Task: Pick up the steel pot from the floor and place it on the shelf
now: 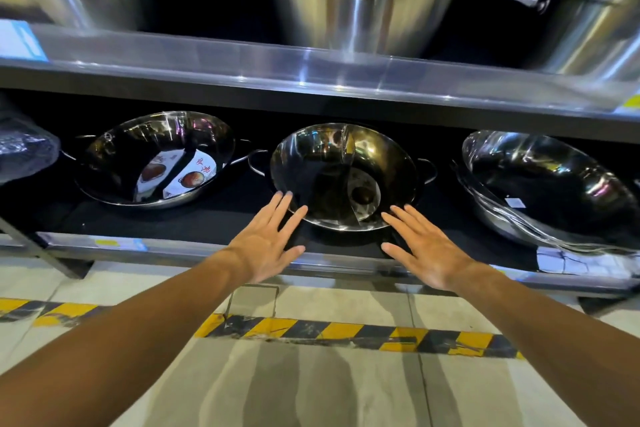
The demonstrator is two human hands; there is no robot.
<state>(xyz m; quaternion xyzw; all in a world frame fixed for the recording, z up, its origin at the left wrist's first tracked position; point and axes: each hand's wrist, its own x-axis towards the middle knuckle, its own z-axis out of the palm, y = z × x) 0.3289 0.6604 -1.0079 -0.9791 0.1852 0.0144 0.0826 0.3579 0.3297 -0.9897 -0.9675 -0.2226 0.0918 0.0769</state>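
A shiny steel pot (343, 180) with a curved divider inside and two side handles rests tilted on the black mat of the low shelf (194, 218), in the middle of the view. My left hand (266, 239) is flat and spread just left of the pot's front rim, fingertips at or near the rim. My right hand (426, 246) is spread the same way just right of it. Neither hand holds anything.
A similar divided pot with a paper label (156, 159) sits to the left, and stacked steel woks (554, 187) to the right. Large steel stockpots (360, 0) stand on the upper shelf (311, 73). Yellow-black hazard tape (346, 333) crosses the concrete floor below.
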